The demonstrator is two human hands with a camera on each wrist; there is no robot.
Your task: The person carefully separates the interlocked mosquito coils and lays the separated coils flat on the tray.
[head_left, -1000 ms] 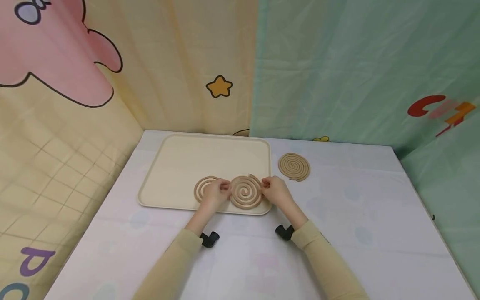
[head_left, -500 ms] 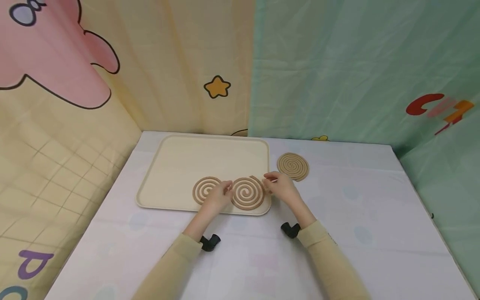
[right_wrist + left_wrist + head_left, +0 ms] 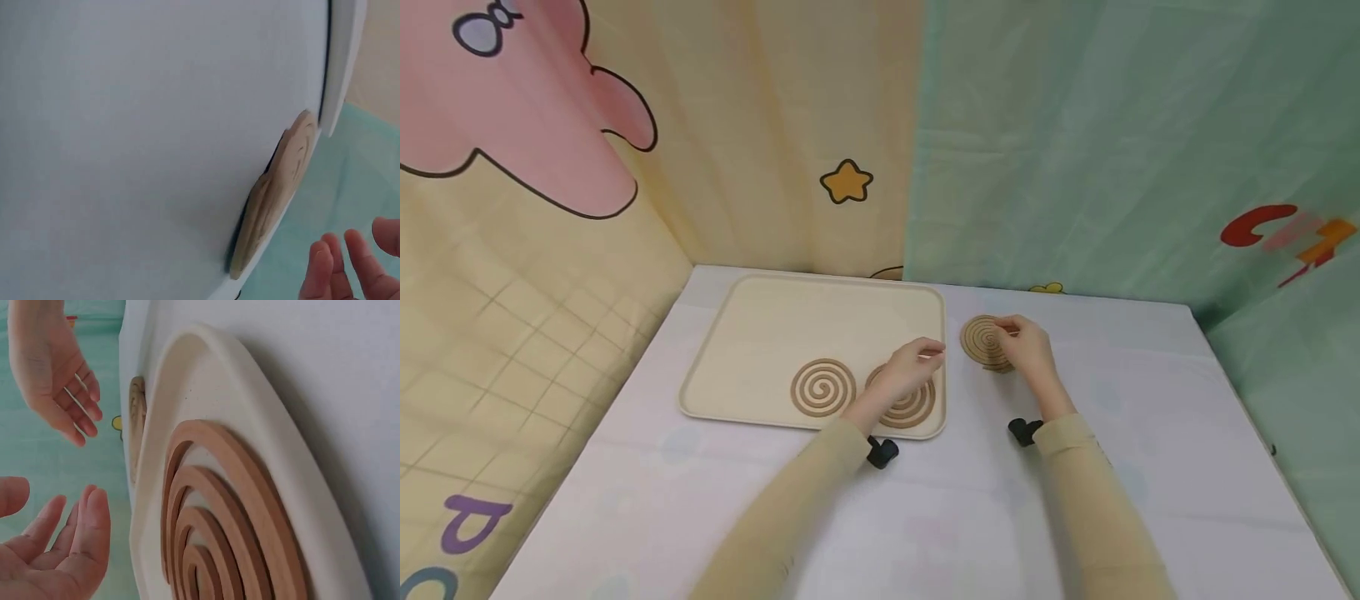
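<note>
Two brown mosquito coils lie on the cream tray, near its front edge. The left coil shows whole; my left hand and wrist partly cover the right coil. My left hand hovers over that right coil, fingers relaxed and holding nothing. Beyond the tray's right side, a tightly wound mosquito coil lies on the table, its windings close together. Over its right part is my right hand, fingers loosely bent and apart from the coil in the right wrist view, where the coil looks thick and layered.
A white patterned cloth covers the table. The tray's raised rim stands along the coils. Printed curtains enclose the back and both sides. Small black devices sit at both wrists.
Both hands let go of the right coil on the tray and moved right. My right hand is now over the coil on the table, and the left coil on the tray is uncovered.
</note>
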